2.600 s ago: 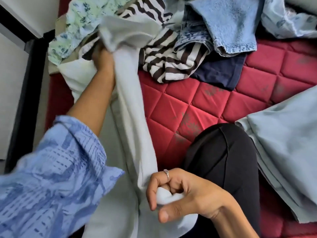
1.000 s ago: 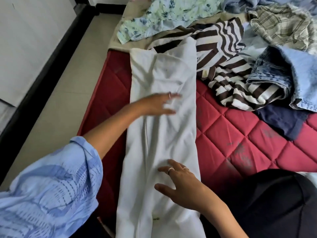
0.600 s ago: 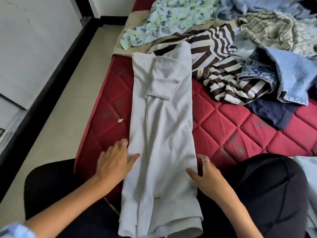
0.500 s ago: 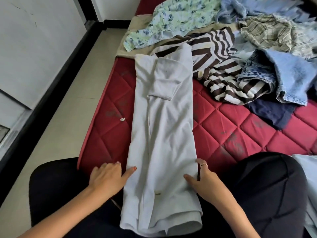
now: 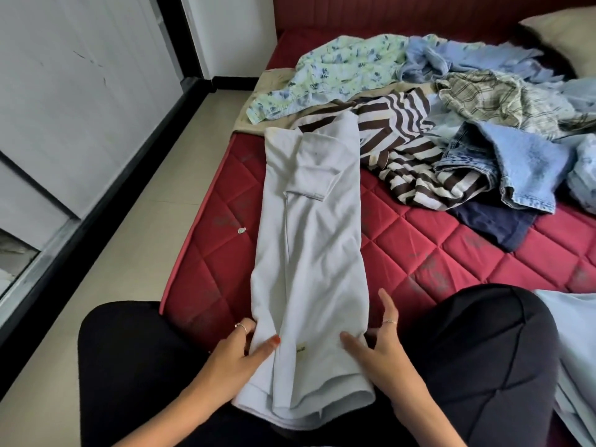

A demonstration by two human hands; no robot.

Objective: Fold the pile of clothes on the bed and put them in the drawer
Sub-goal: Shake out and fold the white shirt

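Note:
A white shirt [image 5: 311,240] lies folded into a long narrow strip on the red quilted mattress [image 5: 429,253], its hem over my lap. My left hand [image 5: 240,351] pinches the strip's left edge near the hem, thumb on top and fingers under the cloth. My right hand [image 5: 374,341] holds the right edge the same way, its thumb on the cloth. Behind the strip lies the pile: a brown-and-white striped top [image 5: 409,153], a floral top [image 5: 332,72], a plaid shirt [image 5: 503,98], jeans [image 5: 503,162], and a navy garment [image 5: 496,224].
My black-clad knees [image 5: 483,350] flank the shirt. A pale blue garment [image 5: 574,343] lies at the right edge. A tiled floor strip [image 5: 135,240] runs left of the bed, bounded by a white wall with black skirting [image 5: 106,195]. A pillow [image 5: 561,30] sits far right.
Both hands slid down the strip toward the hem and closed on its two side edges. The camera view tipped up and back, showing more of the pile.

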